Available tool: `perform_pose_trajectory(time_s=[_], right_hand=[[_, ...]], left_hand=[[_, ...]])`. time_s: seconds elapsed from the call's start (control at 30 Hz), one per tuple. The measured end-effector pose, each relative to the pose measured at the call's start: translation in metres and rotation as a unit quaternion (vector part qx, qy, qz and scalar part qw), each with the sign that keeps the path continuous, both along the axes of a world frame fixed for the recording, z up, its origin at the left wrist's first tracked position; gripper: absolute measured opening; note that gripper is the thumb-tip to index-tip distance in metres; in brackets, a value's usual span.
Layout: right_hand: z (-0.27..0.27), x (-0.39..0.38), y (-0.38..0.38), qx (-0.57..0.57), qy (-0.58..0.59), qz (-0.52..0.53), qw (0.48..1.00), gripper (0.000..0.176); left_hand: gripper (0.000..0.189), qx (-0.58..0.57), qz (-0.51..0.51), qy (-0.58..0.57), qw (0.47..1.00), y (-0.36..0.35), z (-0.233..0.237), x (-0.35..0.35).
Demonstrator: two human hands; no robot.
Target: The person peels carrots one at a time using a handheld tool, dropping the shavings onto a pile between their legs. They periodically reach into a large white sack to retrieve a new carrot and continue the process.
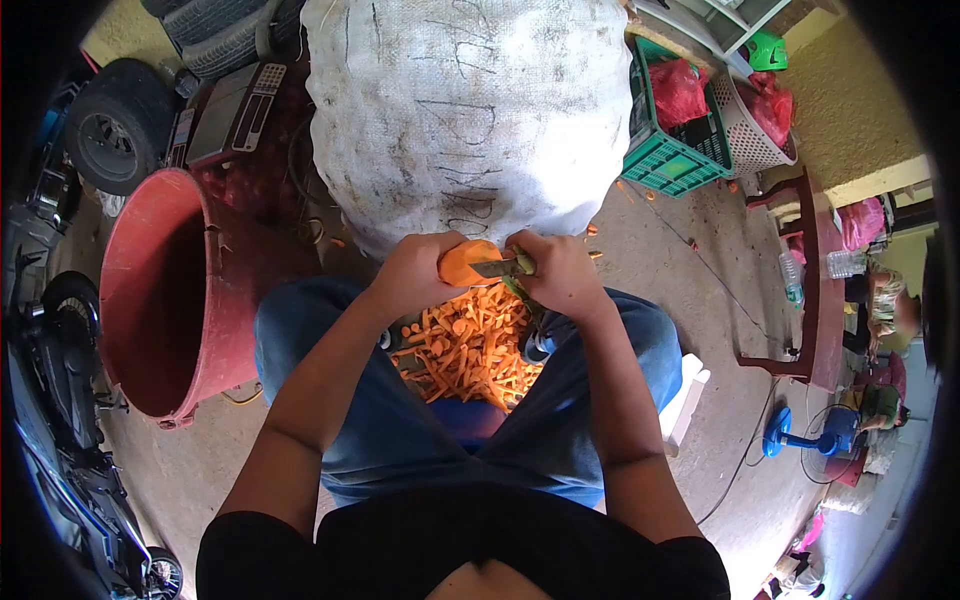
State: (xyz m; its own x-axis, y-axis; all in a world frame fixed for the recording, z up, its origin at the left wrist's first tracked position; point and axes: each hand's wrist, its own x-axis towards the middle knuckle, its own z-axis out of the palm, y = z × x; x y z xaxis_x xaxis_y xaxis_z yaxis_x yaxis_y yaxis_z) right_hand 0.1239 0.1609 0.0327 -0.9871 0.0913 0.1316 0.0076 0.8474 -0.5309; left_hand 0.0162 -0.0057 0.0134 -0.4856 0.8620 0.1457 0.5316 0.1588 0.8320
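Carrot (pixel 466 262) | left hand (pixel 418 272) closed round it | right hand (pixel 566 277), just beside, grips knife (pixel 494 268)

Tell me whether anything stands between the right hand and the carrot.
Yes, the knife. The right hand grips its handle, and the blade reaches over to the carrot in the left hand. Nothing else visible stands between.

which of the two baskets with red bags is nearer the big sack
The green basket, right beside the sack; the white basket stands beyond it.
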Motion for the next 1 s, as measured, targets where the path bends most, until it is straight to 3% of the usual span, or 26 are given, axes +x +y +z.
perform_pose_trajectory(time_s=[0.17,0.23,0.27,0.3,0.33,0.4,0.5,0.73,0.8,0.83,0.9,0.93,1.0], right_hand=[[-0.013,-0.006,-0.001,0.045,-0.022,0.002,0.999,0.016],[-0.024,-0.017,0.002,0.144,-0.138,-0.128,0.972,0.016],[-0.030,-0.021,0.006,0.144,-0.136,-0.128,0.972,0.016],[-0.031,-0.025,0.009,0.124,-0.128,-0.162,0.971,0.018],[-0.030,-0.026,0.012,0.106,-0.121,-0.195,0.968,0.019],[-0.029,-0.022,0.011,0.093,-0.108,-0.193,0.971,0.020],[-0.030,-0.017,0.009,0.034,-0.060,-0.164,0.984,0.018],[-0.027,-0.014,0.009,-0.083,-0.005,-0.167,0.982,0.020],[-0.028,-0.015,0.010,-0.108,-0.005,-0.174,0.979,0.020],[-0.031,-0.017,0.010,-0.118,-0.012,-0.172,0.978,0.021],[-0.035,-0.018,0.009,-0.128,-0.018,-0.171,0.977,0.022],[-0.037,-0.019,0.008,-0.134,-0.012,-0.162,0.978,0.022],[-0.037,-0.018,0.009,-0.141,-0.008,-0.153,0.978,0.023]], left_hand=[[0.032,-0.026,-0.006,0.019,0.999,-0.001,-0.005,-0.003],[0.033,-0.026,-0.008,0.037,0.999,-0.001,-0.001,0.003],[0.033,0.026,-0.074,-0.018,0.997,-0.002,0.009,0.011],[0.034,0.077,-0.142,-0.072,0.984,-0.003,0.014,0.015],[0.034,0.079,-0.146,-0.072,0.983,-0.003,0.014,0.016],[0.033,0.038,-0.097,0.091,0.990,-0.004,0.011,0.019],[0.038,0.001,-0.040,0.135,0.990,-0.004,0.001,0.009],[0.049,-0.042,-0.039,0.103,0.993,-0.003,-0.003,0.009],[0.048,0.064,-0.032,-0.131,0.989,0.002,-0.007,0.012],[0.048,0.063,-0.031,-0.130,0.989,0.004,-0.010,0.014],[0.044,0.133,-0.014,-0.342,0.930,0.008,-0.016,0.018],[0.044,0.133,-0.015,-0.342,0.930,0.009,-0.015,0.017],[0.038,0.175,0.017,-0.470,0.865,0.010,-0.013,0.014]])
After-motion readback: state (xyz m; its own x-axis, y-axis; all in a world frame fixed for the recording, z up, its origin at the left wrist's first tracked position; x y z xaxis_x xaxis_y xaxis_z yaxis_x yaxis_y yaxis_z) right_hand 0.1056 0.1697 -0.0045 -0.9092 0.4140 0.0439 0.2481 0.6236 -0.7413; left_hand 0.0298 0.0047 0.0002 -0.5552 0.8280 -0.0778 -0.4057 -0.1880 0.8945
